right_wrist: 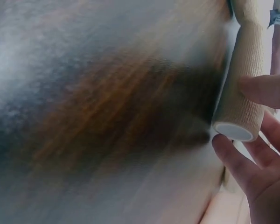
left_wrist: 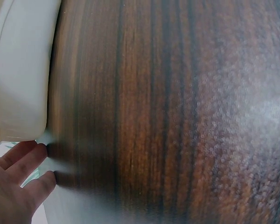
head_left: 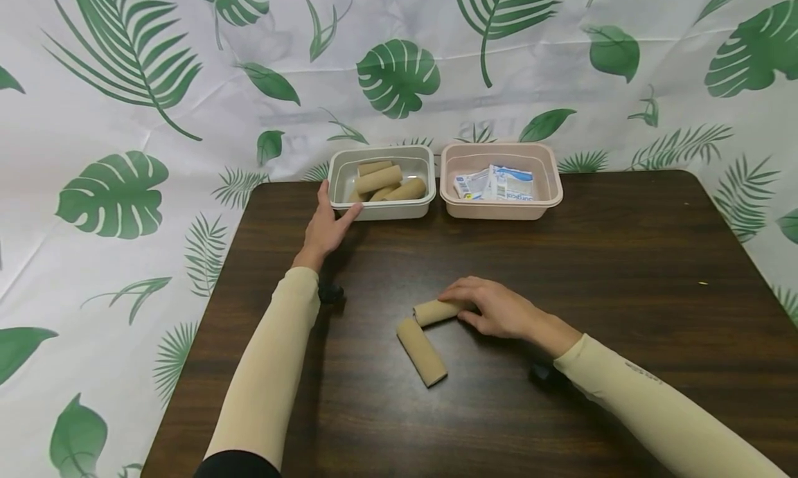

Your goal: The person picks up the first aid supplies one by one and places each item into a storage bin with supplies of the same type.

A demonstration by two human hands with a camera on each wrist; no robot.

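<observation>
My left hand (head_left: 324, 228) is at the front left corner of a white plastic bin (head_left: 399, 213), thumb by the front rim and fingers along the side. In the left wrist view its fingers (left_wrist: 25, 163) lie loosely beside the bin's corner. Several tan bandage rolls (head_left: 378, 179) lie in that bin. On the table, my right hand (head_left: 499, 310) holds a tan bandage roll (head_left: 433, 312) by its right end. The right wrist view shows that roll's ribbed surface (right_wrist: 242, 60) and pale core. A second loose roll (head_left: 422, 352) lies slanted, near or touching the held one's left end.
Right of the white bin stands a pink plastic bin (head_left: 499, 211) holding white-and-blue printed packets (head_left: 514, 185). Both bins sit at the back edge of the dark wood table (head_left: 623, 270). Behind hangs a white cloth (head_left: 337, 34) with green leaf prints.
</observation>
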